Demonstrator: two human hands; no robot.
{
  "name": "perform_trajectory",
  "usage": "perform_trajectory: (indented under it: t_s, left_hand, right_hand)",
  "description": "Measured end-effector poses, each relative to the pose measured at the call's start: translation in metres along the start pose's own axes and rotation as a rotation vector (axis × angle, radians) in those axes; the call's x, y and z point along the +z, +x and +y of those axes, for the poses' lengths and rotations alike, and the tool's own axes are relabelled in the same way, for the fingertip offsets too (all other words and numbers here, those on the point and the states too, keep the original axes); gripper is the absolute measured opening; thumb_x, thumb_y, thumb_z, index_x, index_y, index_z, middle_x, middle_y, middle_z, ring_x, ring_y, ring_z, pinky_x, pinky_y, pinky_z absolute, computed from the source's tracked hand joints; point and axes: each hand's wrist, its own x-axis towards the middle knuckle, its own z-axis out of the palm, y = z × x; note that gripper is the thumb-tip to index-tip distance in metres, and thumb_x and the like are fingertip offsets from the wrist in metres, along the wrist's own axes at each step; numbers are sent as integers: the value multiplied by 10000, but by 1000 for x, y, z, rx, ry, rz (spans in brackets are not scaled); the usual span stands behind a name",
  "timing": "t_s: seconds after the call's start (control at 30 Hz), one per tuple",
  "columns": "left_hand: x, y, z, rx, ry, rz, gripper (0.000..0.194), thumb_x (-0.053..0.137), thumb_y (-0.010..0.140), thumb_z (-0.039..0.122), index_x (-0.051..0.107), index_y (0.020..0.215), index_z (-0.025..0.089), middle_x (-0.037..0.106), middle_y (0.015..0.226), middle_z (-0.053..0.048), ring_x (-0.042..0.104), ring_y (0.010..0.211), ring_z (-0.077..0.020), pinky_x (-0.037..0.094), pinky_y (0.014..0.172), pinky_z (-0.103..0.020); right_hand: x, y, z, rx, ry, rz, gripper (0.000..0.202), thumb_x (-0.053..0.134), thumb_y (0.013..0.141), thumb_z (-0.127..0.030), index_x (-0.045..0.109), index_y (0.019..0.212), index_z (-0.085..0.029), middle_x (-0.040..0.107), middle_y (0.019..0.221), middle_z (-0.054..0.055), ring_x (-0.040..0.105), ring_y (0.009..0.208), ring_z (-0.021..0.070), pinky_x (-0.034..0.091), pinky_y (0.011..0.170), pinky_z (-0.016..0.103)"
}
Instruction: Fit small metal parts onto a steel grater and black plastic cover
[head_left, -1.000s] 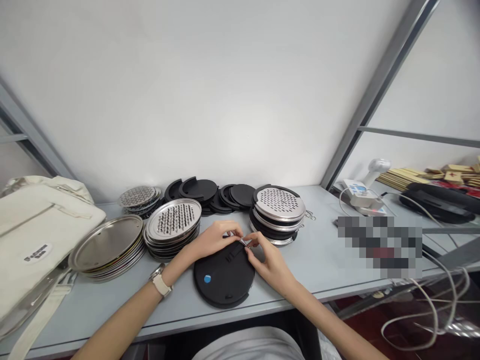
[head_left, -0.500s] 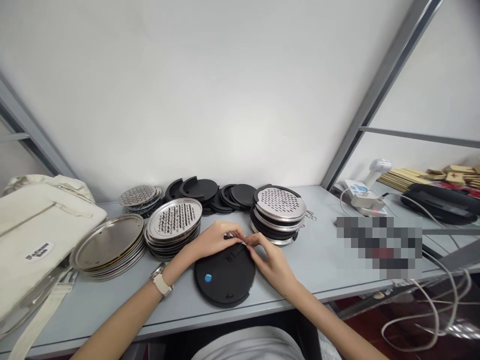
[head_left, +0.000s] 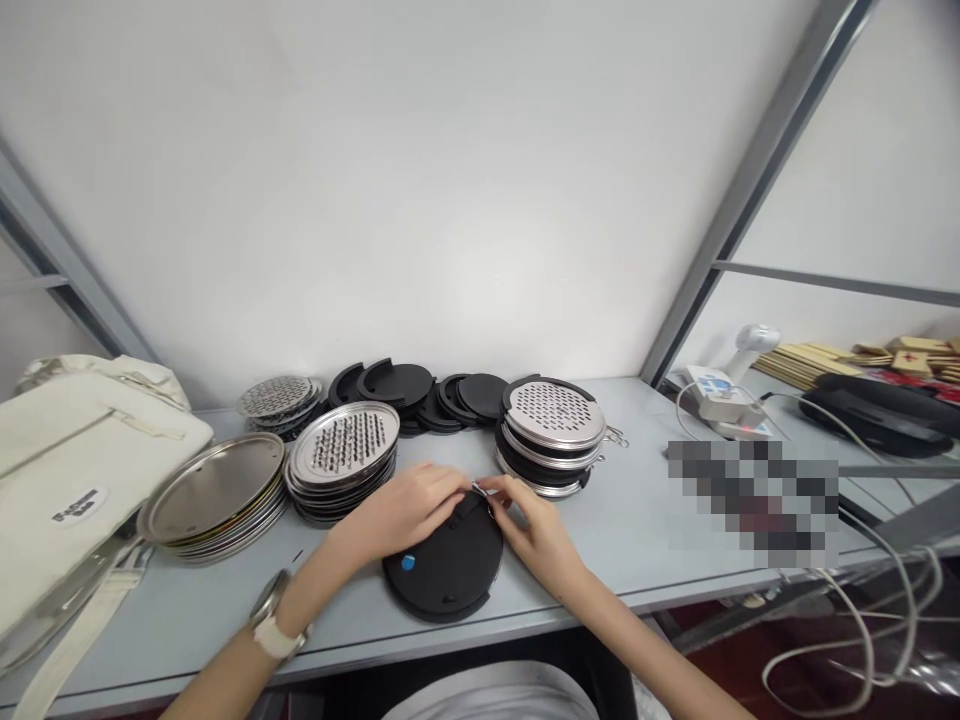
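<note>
A black round plastic disc with a blue sticker lies on the table in front of me. My left hand is closed over its far left edge, with the fingertips reaching to the top. At that far edge a small shiny metal clip shows between my fingertips. My right hand pinches at this metal piece from the right; its exact shape is partly hidden. Behind my right hand stands a stack of grater discs in black frames, with metal rings sticking out at its right side.
A stack of grater plates and shiny metal plates stand left. Behind are black discs and perforated discs. A cream bag lies far left. A white scanner, cables and wooden pieces are right.
My left hand has shifted slightly left and down, and its wrist has swung toward me. The view has shifted a little. The right hand stays at the disc's far edge.
</note>
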Motion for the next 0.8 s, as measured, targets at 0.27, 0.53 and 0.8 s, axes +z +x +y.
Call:
perform_trajectory:
  t_s: [0.27, 0.53, 0.8]
  left_hand:
    - [27, -51, 32, -46, 38, -112, 899, 599, 815, 589, 134, 1514, 268, 190, 1564, -98, 184, 1424, -348, 267, 1110, -553]
    - [51, -42, 38, -79, 123, 5, 793, 625, 829, 407, 224, 1498, 265, 204, 1561, -66, 183, 1427, -338, 263, 1121, -547]
    - [55, -43, 39, -87, 143, 51, 764, 632, 809, 385, 290, 1476, 243, 238, 1551, -76, 218, 1418, -334, 285, 1119, -522]
  right_hand:
    - [1, 0, 2, -17, -12, 11, 287, 422, 939, -122, 572, 1150, -248, 645, 1060, 57, 608, 967, 191, 506, 847, 328]
    - [3, 2, 3, -44, 4, 19, 265, 398, 952, -131, 563, 1122, -249, 646, 1045, 59, 589, 1009, 208, 491, 898, 375]
    - [2, 4, -2, -50, -25, 8, 293, 388, 934, -103, 543, 1142, -239, 636, 1049, 62, 574, 987, 207, 486, 886, 371]
